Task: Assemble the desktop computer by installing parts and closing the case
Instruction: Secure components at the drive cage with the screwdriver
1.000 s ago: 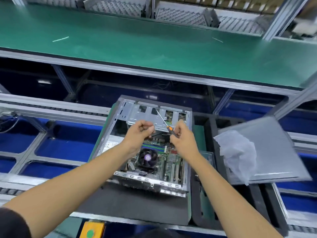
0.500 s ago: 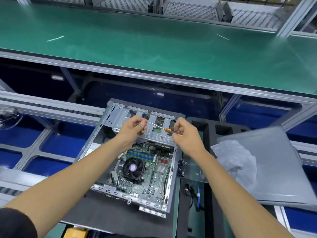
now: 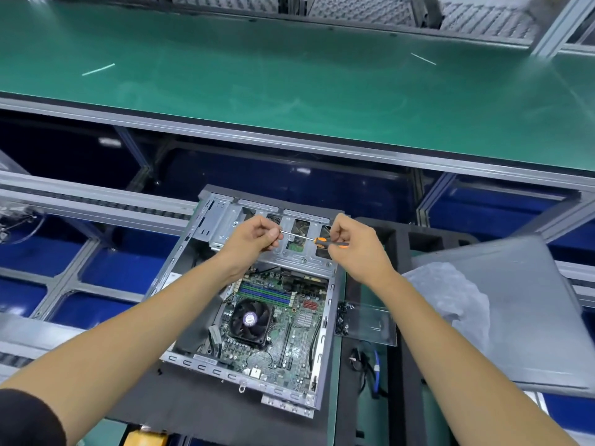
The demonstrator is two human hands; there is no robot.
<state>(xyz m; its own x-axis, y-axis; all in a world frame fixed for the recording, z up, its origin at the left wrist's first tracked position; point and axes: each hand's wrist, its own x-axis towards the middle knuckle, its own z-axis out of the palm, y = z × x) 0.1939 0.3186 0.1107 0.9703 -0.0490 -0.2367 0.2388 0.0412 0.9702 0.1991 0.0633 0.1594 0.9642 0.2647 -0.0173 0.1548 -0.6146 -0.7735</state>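
Holding a screwdriver (image 3: 317,240) level above the open case (image 3: 257,300), we appear to be loading a screw onto its tip before fastening a part. Our right hand (image 3: 357,249) is curled round the orange and black handle, and our left hand (image 3: 254,239) pinches at the far end of the shaft; whether a screw sits between those fingertips is too small to tell. The case lies on its side on a dark mat (image 3: 206,410), motherboard (image 3: 273,320) and fan (image 3: 250,321) already seated, the silver drive cage (image 3: 257,220) directly under our hands. By our reading the task is midway: parts are in, the case is not yet closed. The next move calls for tipping the blade down to a hole in the cage or board while keeping anything on the tip from dropping among the components. A clear tray (image 3: 367,323) with dark screws lies just beside the case on the right, cables (image 3: 367,365) nearer us, and a grey panel (image 3: 521,317) under crumpled plastic wrap (image 3: 450,304) rests farther right. Nothing blocks the case.
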